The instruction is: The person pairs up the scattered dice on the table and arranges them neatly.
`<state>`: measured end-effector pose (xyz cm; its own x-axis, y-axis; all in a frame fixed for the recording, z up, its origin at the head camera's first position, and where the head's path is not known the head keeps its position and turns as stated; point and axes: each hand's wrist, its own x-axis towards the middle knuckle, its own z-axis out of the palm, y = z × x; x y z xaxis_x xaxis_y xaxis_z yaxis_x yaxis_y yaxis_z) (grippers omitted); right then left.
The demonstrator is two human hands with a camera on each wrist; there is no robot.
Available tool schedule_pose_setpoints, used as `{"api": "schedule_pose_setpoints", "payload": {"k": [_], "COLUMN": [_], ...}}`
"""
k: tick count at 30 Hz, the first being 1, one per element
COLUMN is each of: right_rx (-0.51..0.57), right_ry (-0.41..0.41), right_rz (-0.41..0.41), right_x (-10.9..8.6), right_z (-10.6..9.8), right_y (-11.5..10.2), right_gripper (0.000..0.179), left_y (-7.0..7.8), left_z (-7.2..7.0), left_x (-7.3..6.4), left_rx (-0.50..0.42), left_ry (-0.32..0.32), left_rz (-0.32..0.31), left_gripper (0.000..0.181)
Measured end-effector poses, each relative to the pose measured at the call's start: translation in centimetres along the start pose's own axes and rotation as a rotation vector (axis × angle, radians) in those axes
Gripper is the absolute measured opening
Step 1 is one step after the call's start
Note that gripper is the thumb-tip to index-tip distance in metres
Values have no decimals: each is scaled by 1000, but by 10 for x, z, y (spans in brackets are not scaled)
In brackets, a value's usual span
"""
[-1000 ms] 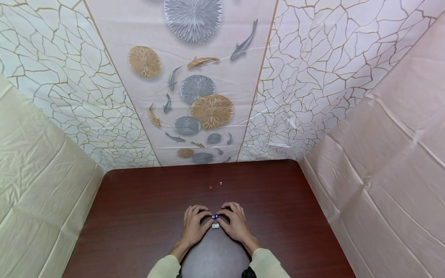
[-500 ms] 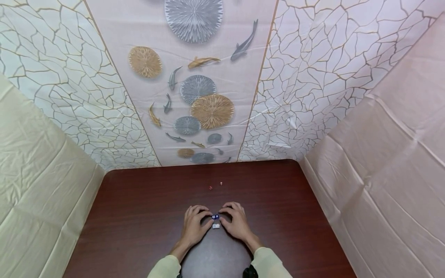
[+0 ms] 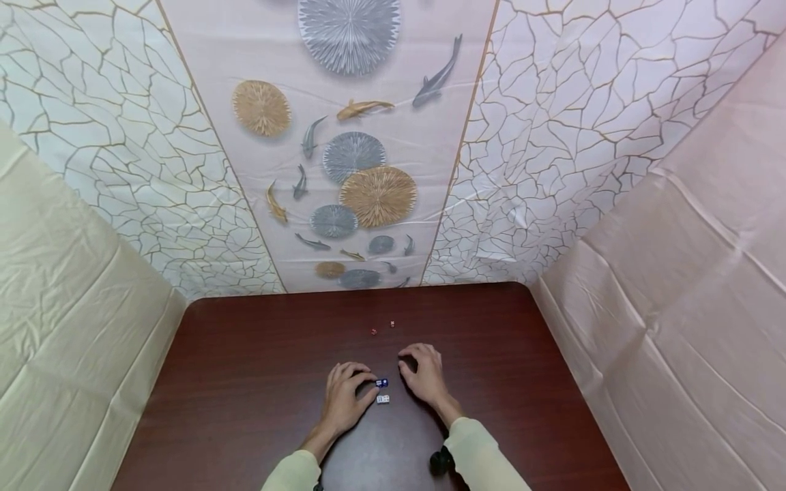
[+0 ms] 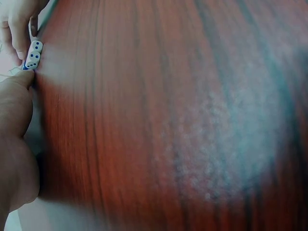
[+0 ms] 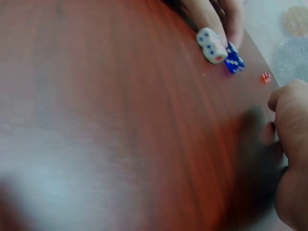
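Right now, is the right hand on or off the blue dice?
Off: in the head view, bare table separates the right hand from the blue dice. The fingers beside them are those of the left hand.

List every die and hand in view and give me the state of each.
White cubic dice with blue pips: a pair, side by side on the table, touching.
Blue translucent dice with white pips: just beyond the white ones.
Two small red dice: lying apart, beyond both hands.
Left hand: pinching the blue dice's left end.
Right hand: loosely curled, holding nothing visible.
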<state>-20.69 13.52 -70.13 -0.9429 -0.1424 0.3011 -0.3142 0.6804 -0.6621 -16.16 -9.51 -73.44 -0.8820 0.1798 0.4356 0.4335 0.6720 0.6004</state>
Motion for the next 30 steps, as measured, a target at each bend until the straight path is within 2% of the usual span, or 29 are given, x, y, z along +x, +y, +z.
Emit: {"api": "schedule_pose_setpoints", "payload": {"k": [7,15,19,23,30], "right_rx": [-18,-47,-65,-76,-112], "right_ry": [-61,-134,-182,-216,-263], "right_rz": [81,179,178,175,221], "right_x": [28,56,69,81,97], "right_z": [-5,-6,-6,-6,-3], "right_y": [3,7,5,2,-2], "right_gripper": [21,32,38,42,35], "left_y": [-4,-7,-8,-6,-1], "left_z": [3,5,4,2,-2], "left_x": [-2,-2,-2,-1,1], "left_rx": [-4,-36,-55,-29,-20], "left_ry": [33,19,11,17,-14], "left_rz": [19,15,4,13,-10], "left_gripper": [21,20,19,20,21]}}
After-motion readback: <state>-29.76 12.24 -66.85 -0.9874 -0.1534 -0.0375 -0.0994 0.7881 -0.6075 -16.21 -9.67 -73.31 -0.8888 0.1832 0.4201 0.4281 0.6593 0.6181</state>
